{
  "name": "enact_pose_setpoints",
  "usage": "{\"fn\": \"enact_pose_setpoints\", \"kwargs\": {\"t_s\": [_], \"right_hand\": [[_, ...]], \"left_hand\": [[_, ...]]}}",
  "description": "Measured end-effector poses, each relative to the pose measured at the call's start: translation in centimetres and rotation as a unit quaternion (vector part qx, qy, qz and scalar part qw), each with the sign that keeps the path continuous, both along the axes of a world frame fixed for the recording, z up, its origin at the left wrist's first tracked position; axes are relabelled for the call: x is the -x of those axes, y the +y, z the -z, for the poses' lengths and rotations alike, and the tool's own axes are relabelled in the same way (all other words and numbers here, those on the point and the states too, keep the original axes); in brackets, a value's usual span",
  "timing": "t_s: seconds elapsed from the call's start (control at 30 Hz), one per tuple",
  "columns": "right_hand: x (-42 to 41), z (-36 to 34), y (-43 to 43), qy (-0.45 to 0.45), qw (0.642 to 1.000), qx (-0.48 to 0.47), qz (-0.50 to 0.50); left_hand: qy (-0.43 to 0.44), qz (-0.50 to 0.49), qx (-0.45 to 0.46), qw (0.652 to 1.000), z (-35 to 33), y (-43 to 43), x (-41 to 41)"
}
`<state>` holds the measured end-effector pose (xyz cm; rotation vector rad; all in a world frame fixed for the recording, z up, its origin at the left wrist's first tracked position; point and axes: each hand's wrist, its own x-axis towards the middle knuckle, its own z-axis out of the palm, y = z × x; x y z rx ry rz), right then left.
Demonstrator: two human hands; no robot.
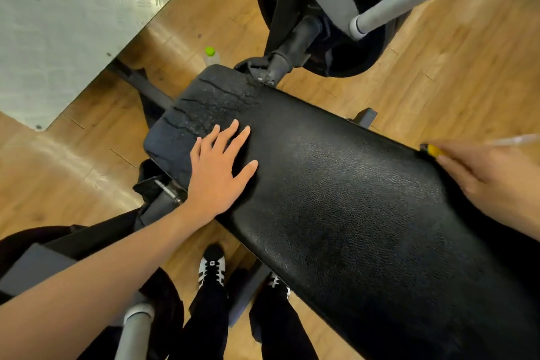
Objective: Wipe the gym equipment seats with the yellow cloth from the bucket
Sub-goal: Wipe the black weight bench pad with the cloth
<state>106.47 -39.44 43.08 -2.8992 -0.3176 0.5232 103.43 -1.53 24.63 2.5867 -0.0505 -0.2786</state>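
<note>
Two hands are at the black seat (336, 184), well apart. Far left, a ribbed metal plate (67, 23) lies on the wood floor (438, 67), and a green-capped bottle (211, 55) stands just beyond the seat's cracked end. Your left hand (217, 166) lies flat near that worn end, fingers straight and spread, forearm reaching in from the lower left. The long middle of the seat between your hands is open, and floor shows along both long edges. Above, a black weight disc (359, 63) and a grey bar (391, 6) crowd the far end. Your right hand (491, 181) sits at the seat's far edge, blurred and cut off by the frame. Only a sliver of the yellow cloth (433, 150) shows at its fingertips, and you cannot tell whether it is gripped or merely pressed.
</note>
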Motion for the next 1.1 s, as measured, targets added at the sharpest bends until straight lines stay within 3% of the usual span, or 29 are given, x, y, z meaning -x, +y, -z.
{"fn": "enact_pose_setpoints", "kwargs": {"t_s": [0.1, 0.23, 0.37, 0.43, 0.57, 0.67, 0.8, 0.9, 1.1], "right_hand": [[-3.7, 4.3, 4.0, 0.008, 0.999, 0.026, -0.036], [-11.9, 11.9, 14.3, 0.045, 0.997, -0.012, -0.053], [-17.2, 15.7, 22.3, 0.079, 0.994, 0.032, -0.066], [-17.3, 16.1, 21.9, 0.086, 0.993, 0.033, -0.08], [-12.2, 11.9, 13.7, 0.072, 0.995, -0.051, -0.045], [-5.6, 5.2, 5.7, 0.095, 0.995, -0.034, -0.007], [0.1, -1.2, 0.3, 0.042, 0.999, 0.003, -0.022], [-1.0, 1.3, 1.3, 0.023, 0.998, 0.049, -0.016], [-11.6, 12.2, 15.5, 0.026, 0.997, 0.019, -0.074]], "left_hand": [[-0.005, -0.004, 0.008, 1.0, 0.1, -0.1, 0.0], [0.001, -0.007, 0.006, 1.0, -0.2, -0.3, -0.1], [0.003, -0.004, 0.005, 1.0, -0.3, -0.1, 0.0], [0.004, -0.002, 0.003, 1.0, -0.2, 0.1, 0.0], [-0.003, -0.001, 0.002, 1.0, 0.0, 0.2, 0.1], [-0.01, -0.004, 0.006, 1.0, 0.1, 0.3, 0.2], [-0.017, -0.006, 0.009, 1.0, 0.1, 0.1, 0.1], [-0.02, -0.005, 0.012, 1.0, 0.0, 0.1, 0.2], [-0.011, -0.004, 0.014, 1.0, -0.2, -0.2, 0.2]]}}
